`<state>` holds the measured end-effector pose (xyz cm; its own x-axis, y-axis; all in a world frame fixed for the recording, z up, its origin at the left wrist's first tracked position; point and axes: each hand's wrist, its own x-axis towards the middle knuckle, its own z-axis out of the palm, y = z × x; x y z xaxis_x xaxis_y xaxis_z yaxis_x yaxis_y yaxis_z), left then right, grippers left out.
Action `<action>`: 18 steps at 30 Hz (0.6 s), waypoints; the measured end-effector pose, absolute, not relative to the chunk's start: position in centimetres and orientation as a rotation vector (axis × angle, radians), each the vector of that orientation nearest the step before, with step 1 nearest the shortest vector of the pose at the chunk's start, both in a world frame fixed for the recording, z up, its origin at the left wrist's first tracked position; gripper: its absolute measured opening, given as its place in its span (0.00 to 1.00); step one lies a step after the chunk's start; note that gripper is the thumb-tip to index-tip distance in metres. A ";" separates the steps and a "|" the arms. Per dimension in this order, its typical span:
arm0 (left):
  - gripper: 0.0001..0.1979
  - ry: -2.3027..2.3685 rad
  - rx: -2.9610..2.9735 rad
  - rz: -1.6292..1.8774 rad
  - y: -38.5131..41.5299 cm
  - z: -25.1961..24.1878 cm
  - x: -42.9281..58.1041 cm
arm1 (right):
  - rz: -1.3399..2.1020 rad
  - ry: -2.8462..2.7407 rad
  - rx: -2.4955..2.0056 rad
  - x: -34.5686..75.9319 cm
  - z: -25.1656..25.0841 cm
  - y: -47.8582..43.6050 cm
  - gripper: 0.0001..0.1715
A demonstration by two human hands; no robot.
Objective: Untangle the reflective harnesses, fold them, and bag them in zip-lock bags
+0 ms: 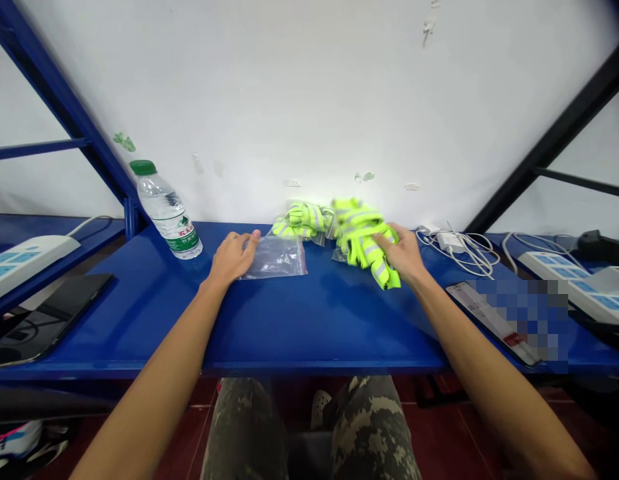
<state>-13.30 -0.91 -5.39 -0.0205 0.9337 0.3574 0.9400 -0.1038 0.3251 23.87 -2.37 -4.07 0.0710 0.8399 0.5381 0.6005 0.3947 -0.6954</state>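
In my right hand (403,252), the fingers are closed on a folded bundle of neon yellow reflective straps (364,237) with silver-grey stripes, raised over the blue table. The bundle is slightly blurred, and one end hangs toward the tabletop. My left hand (233,257) is at the left end of a flat, clear zip bag (279,258), pinching its edge; the fingertips are partly hidden. The bag lies on the table with its reddish seal strip to the right. Against the wall, between my hands, rests another neon strap bundle (304,219) in clear plastic.
A water bottle (169,213) with a green cap stands at left. White charging cables (472,250) and a lit phone (494,320) lie at right. A dark tablet or phone (49,320) is at far left. Power strips (29,257) flank the blue table (314,327).
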 end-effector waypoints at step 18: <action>0.36 -1.928 -2.428 -0.841 -2.7 -5.3 -6.4 | 1.180 -0.970 -1.580 30.0 -5.9 -0.3 0.04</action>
<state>-6.37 -2.73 -5.27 0.1437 0.9246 0.3529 0.8876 -0.2781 0.3672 30.01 -0.26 -5.89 0.2333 0.9383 -0.2552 0.0683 -0.2776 -0.9583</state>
